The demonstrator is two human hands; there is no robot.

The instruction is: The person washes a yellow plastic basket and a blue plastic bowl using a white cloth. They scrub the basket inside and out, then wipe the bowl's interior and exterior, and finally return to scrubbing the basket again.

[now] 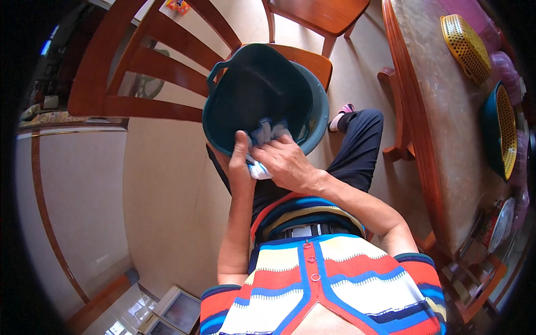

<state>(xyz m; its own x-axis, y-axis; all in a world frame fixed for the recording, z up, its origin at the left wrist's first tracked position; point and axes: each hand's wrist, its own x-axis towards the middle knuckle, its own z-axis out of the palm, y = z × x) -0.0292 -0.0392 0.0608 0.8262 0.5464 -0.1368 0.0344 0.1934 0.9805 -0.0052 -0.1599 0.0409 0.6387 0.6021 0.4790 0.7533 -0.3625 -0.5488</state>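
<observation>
A dark green plastic basin (268, 83) with side handles is tilted in front of me, inside or against a grey-green round basin (321, 113). Both rest over a wooden chair seat (310, 58). A white cloth with blue edging (260, 171) is bunched at the near rim of the green basin. My right hand (284, 161) presses its fingers onto this cloth. On the left of the cloth, my left hand (239, 161) grips the cloth and rim with its thumb raised; its other fingers are hidden.
The chair's slatted back (159, 63) stands to the left, and another wooden chair (320, 14) lies beyond. Along the right runs a table (431, 104) with a yellow perforated basket (467, 48) and a green basin with yellow strainer (500, 130). My bent leg (360, 142) is beside the basins.
</observation>
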